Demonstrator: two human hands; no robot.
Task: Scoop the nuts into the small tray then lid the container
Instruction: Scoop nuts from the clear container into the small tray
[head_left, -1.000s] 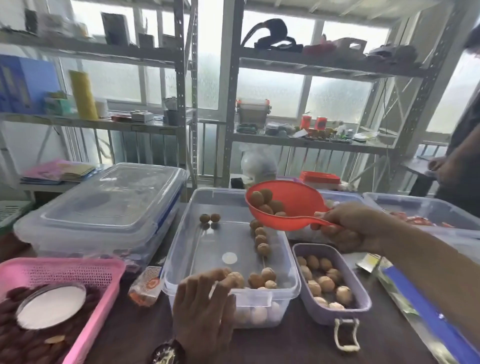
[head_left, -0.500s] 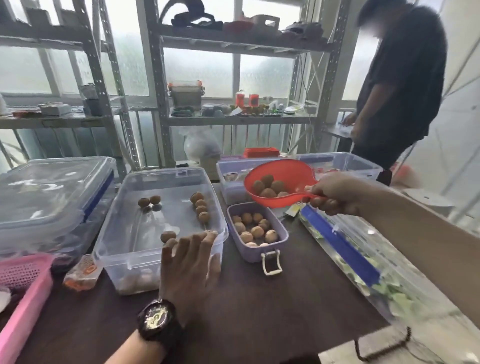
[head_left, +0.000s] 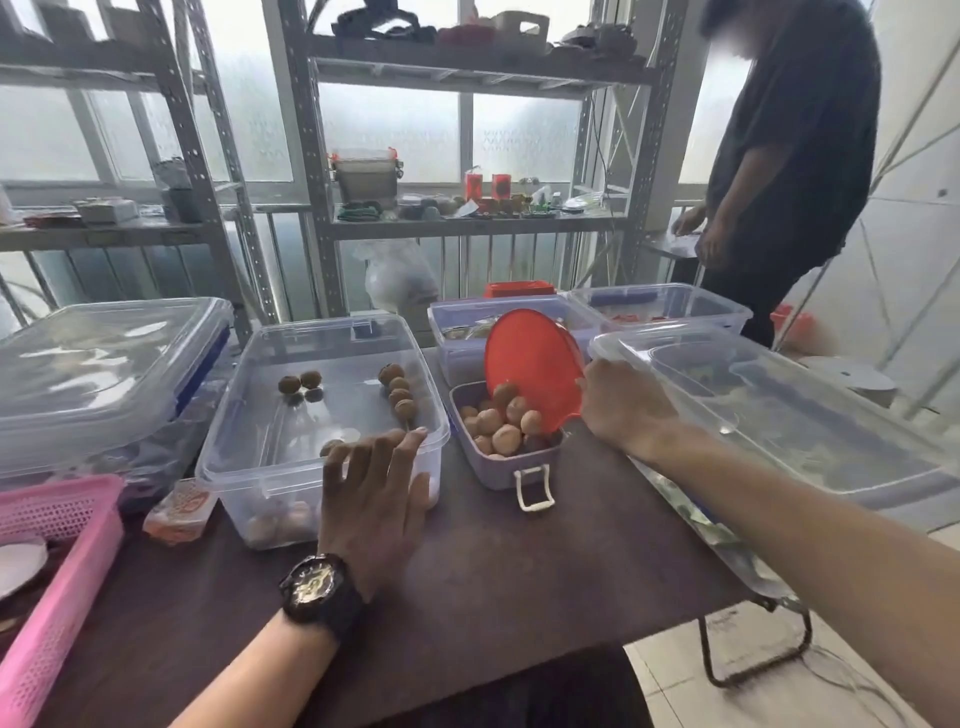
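Right hand (head_left: 621, 402) closed on tipped red scoop (head_left: 532, 361), handle hidden; left hand (head_left: 371, 480) flat, empty, against container (head_left: 270, 467) on dark worktop (head_left: 493, 582).

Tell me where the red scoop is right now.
In the head view, right of centre: the red scoop is tipped over the small purple tray, held by the right hand, just right of the clear container.

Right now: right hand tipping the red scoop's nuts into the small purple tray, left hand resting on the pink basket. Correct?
One error. In the head view the left hand rests on the clear container's front rim, not the pink basket. The right hand does tip the red scoop over the small purple tray.
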